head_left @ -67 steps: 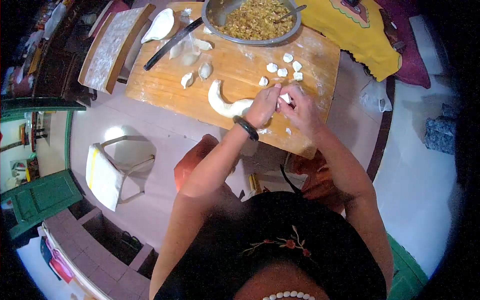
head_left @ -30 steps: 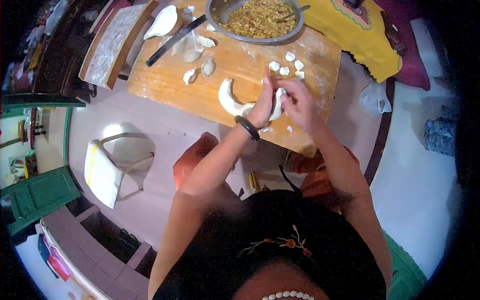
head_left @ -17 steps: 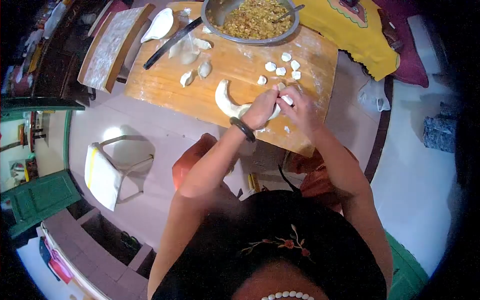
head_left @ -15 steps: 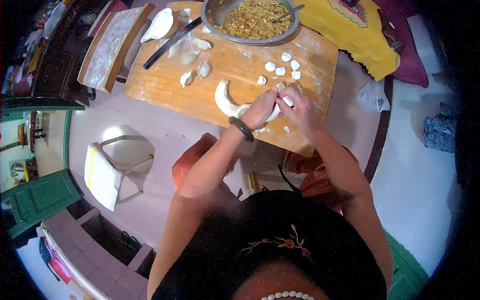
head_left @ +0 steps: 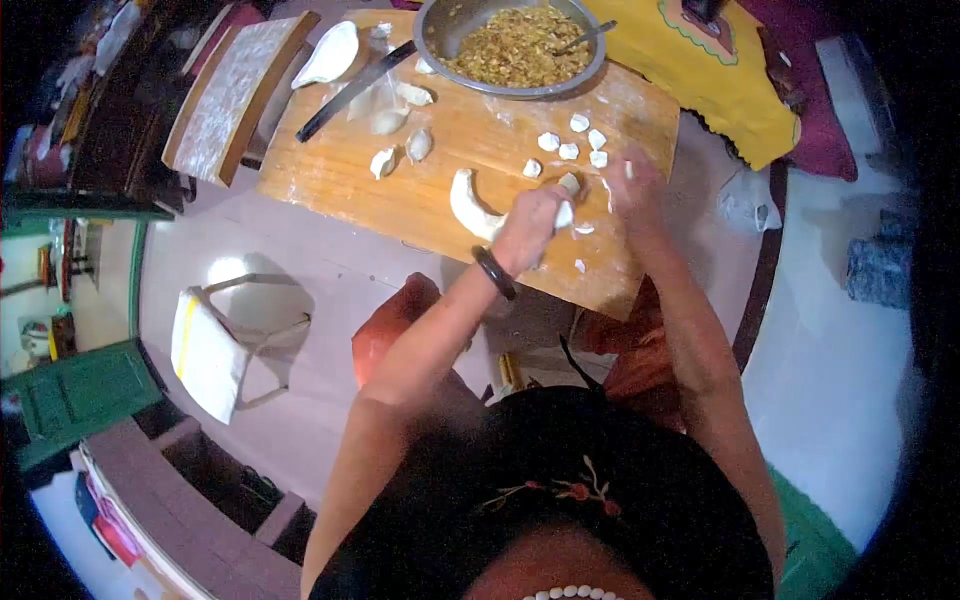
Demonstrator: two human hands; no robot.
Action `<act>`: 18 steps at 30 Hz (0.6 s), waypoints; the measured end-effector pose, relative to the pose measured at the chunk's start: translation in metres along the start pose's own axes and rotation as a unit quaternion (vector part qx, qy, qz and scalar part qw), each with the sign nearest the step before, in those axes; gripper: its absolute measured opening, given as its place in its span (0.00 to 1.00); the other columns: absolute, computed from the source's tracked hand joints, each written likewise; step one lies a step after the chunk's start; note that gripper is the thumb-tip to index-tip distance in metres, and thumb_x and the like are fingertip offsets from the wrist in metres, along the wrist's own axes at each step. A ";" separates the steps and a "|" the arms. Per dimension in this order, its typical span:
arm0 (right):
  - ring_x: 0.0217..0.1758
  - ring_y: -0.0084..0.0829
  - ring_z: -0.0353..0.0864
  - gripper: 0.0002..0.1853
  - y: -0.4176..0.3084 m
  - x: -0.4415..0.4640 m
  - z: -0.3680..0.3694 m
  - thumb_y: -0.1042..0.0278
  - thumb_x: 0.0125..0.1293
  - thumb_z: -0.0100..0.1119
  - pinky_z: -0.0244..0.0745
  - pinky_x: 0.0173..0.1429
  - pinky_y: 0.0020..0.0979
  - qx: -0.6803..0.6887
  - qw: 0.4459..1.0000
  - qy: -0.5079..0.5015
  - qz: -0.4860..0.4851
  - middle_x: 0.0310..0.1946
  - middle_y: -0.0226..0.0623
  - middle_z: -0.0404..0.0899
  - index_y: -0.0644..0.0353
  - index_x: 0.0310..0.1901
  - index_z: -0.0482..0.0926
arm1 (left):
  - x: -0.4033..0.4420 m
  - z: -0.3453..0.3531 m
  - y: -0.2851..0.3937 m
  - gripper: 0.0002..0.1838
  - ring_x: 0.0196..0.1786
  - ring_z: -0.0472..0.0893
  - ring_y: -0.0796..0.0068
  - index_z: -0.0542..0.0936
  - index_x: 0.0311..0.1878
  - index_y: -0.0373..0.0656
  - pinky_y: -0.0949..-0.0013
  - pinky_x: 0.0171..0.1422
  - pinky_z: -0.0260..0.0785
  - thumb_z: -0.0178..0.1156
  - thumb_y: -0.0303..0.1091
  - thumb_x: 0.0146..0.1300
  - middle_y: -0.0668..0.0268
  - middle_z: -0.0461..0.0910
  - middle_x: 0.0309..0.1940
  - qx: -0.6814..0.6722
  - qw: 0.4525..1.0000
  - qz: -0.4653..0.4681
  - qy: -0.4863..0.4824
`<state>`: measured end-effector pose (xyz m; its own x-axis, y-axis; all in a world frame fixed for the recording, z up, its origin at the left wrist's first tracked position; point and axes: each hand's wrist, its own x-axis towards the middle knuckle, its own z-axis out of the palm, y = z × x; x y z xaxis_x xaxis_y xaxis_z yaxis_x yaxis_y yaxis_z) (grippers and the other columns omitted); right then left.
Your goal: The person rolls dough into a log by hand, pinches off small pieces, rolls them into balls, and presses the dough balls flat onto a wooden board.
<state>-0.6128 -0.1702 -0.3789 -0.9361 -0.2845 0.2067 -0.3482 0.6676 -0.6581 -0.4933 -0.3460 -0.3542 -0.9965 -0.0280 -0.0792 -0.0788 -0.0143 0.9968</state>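
My left hand [head_left: 530, 228], a dark bangle at its wrist, is wrapped round a curved rope of white dough [head_left: 466, 204]; one end shows past my fingers. My right hand [head_left: 637, 185] is apart from it, near the board's right side, blurred, with a small pale piece of dough [head_left: 629, 168] at its closed fingertips. Several small cut dough pieces [head_left: 569, 152] lie just beyond my hands. To the left on the wooden board [head_left: 330, 180] sit several filled dumplings [head_left: 418, 145]. Flour dusts the wood.
A metal bowl [head_left: 428, 45] of chopped filling with a spoon [head_left: 585, 38] stands at the far edge. A long dark-handled tool [head_left: 355, 92] and a white scoop-shaped dish [head_left: 328, 55] lie left of it. A white-topped stool [head_left: 205, 350] is on the floor at left.
My right hand has come away from the dough rope and moved up and right, toward the cut pieces. My left hand keeps its hold on the rope.
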 end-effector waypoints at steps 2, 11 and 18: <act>0.40 0.55 0.82 0.09 -0.004 -0.013 0.004 0.67 0.66 0.57 0.75 0.41 0.50 -0.033 0.998 0.038 -0.031 0.37 0.51 0.82 0.57 0.46 0.76 | 0.001 0.006 -0.004 0.26 0.24 0.71 0.79 0.79 0.35 0.39 0.73 0.30 0.64 0.35 0.43 0.77 0.69 0.76 0.23 -0.025 0.999 -0.027 0.017; 0.49 0.40 0.80 0.16 0.034 -0.010 0.004 0.71 0.66 0.55 0.75 0.53 0.36 0.077 0.991 -0.024 0.106 0.46 0.44 0.79 0.60 0.56 0.74 | 0.009 0.020 -0.021 0.27 0.39 0.74 0.79 0.77 0.60 0.38 0.74 0.45 0.67 0.37 0.49 0.80 0.67 0.77 0.37 0.008 0.999 0.043 0.003; 0.47 0.33 0.79 0.16 -0.012 -0.042 -0.001 0.74 0.62 0.62 0.75 0.50 0.32 0.245 0.947 -0.183 -0.102 0.42 0.39 0.76 0.62 0.52 0.75 | 0.011 0.014 -0.030 0.31 0.47 0.77 0.73 0.48 0.78 0.42 0.70 0.56 0.69 0.44 0.35 0.76 0.62 0.76 0.44 -0.108 0.994 -0.004 0.000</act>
<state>-0.5697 -0.1652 -0.3790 -0.7404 -0.6529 0.1598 -0.3717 0.1996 -0.9067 -0.5023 -0.3323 -0.3847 -0.9958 -0.0274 -0.0878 -0.0793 -0.2282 0.9704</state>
